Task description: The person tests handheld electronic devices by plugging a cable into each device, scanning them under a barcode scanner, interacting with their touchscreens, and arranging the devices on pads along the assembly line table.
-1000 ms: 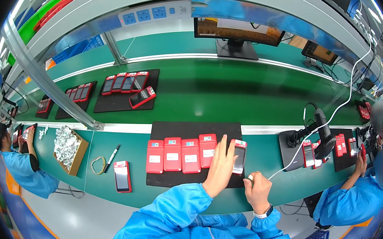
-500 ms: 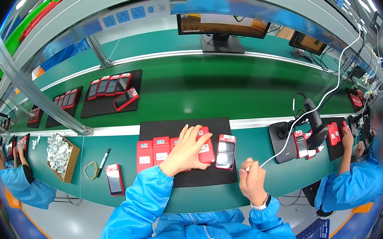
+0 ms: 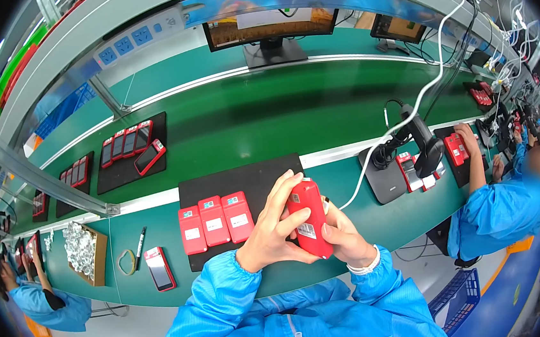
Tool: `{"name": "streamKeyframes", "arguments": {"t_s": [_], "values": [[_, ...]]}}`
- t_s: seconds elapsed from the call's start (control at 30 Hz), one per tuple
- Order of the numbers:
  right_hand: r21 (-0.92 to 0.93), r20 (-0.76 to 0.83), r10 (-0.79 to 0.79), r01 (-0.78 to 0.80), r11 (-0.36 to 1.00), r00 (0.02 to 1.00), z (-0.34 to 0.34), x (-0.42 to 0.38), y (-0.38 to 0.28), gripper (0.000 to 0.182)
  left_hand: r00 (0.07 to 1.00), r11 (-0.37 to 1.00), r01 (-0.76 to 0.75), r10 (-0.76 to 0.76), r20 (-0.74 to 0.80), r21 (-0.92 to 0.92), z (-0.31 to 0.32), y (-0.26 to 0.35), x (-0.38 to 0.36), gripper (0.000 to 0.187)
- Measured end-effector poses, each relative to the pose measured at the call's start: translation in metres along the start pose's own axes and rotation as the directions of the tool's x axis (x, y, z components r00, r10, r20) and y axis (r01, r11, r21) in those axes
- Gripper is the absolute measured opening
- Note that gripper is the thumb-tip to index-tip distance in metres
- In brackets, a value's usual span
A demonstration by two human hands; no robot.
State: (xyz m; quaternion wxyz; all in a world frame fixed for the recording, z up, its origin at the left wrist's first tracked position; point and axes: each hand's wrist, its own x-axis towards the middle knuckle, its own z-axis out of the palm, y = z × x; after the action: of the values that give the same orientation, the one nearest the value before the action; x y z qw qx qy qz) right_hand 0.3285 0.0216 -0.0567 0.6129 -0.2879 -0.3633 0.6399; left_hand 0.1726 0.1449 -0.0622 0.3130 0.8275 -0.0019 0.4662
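My left hand (image 3: pixel 274 232) grips a red handheld terminal (image 3: pixel 311 219), raised above the mat and tilted, its labelled back facing me. At its right edge, my right hand (image 3: pixel 348 237) closes on the end of a white cable (image 3: pixel 355 193), thumb against the terminal's casing. Whether the plug sits in a port cannot be made out. To the left, three red terminals (image 3: pixel 213 222) lie back-up in a row, partly on the black mat (image 3: pixel 258 176). A further terminal (image 3: pixel 159 268) rests screen-up on the green bench. My hands hide part of the mat.
A barcode scanner on a stand (image 3: pixel 423 145) is at right, the cable passing above it. A box of clear plastic pieces (image 3: pixel 101 257), a marker (image 3: pixel 140 244) and a rubber band (image 3: pixel 126 262) lie left. Co-workers sit either side. A monitor (image 3: pixel 271 30) stands behind.
My left hand has lifted a terminal from the row and brought it right. My right hand has moved up with the cable to meet it. The view has shifted right.
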Motion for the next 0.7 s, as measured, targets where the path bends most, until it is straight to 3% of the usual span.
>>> {"name": "streamKeyframes", "arguments": {"t_s": [0.13,0.17,0.2,0.27,0.33,0.37,0.4,0.5,0.57,0.63,0.7], "values": [[0.102,-0.013,0.022,-0.020,0.995,1.000,0.007,0.002,-0.008,0.075,0.997,0.997,-0.068,0.069,-0.019,0.044,0.003,0.001,0.000,0.128],[0.119,-0.008,0.025,-0.024,0.993,1.000,0.007,0.003,-0.010,0.074,0.996,0.995,0.081,-0.082,-0.027,-0.051,0.004,0.003,-0.001,0.134],[-0.001,-0.040,-0.022,0.022,1.000,0.999,0.007,0.005,-0.010,0.069,0.973,0.964,0.226,-0.231,-0.025,-0.144,0.006,0.009,-0.003,0.139],[-0.241,-0.075,-0.126,0.104,0.965,0.989,0.008,0.012,-0.008,0.058,0.904,0.857,0.340,-0.412,-0.116,-0.387,0.021,0.018,0.000,0.118],[-0.679,-0.134,-0.300,0.133,0.722,0.944,0.013,0.018,0.002,0.046,0.773,0.670,0.378,-0.608,-0.180,-0.639,0.039,0.025,0.005,0.098],[-0.840,-0.125,-0.389,0.111,0.531,0.913,0.015,0.020,0.006,0.041,0.657,0.489,0.389,-0.741,-0.136,-0.781,0.044,0.026,0.007,0.082],[-0.957,-0.056,-0.500,0.096,0.273,0.864,0.021,0.024,0.004,0.037,0.582,0.451,0.424,-0.800,-0.145,-0.785,0.049,0.030,0.016,0.071],[-0.972,-0.062,-0.523,0.067,0.224,0.850,0.022,0.022,0.004,0.035,0.462,0.133,0.178,-0.886,-0.036,-0.975,0.047,0.024,0.022,0.069],[-0.993,0.014,-0.606,0.080,0.081,0.796,0.024,0.017,0.004,0.024,0.438,-0.045,0.151,-0.893,0.107,-0.988,0.035,0.021,0.024,0.076],[-0.999,0.021,-0.618,0.031,0.006,0.786,0.026,0.004,0.002,0.018,0.400,-0.058,0.019,-0.914,0.061,-0.998,0.030,0.012,0.025,0.073],[-0.996,0.086,-0.636,0.067,-0.053,0.767,0.028,0.000,0.001,0.016,0.481,-0.065,-0.036,-0.876,0.039,-0.997,0.017,0.007,0.025,0.069]]}}
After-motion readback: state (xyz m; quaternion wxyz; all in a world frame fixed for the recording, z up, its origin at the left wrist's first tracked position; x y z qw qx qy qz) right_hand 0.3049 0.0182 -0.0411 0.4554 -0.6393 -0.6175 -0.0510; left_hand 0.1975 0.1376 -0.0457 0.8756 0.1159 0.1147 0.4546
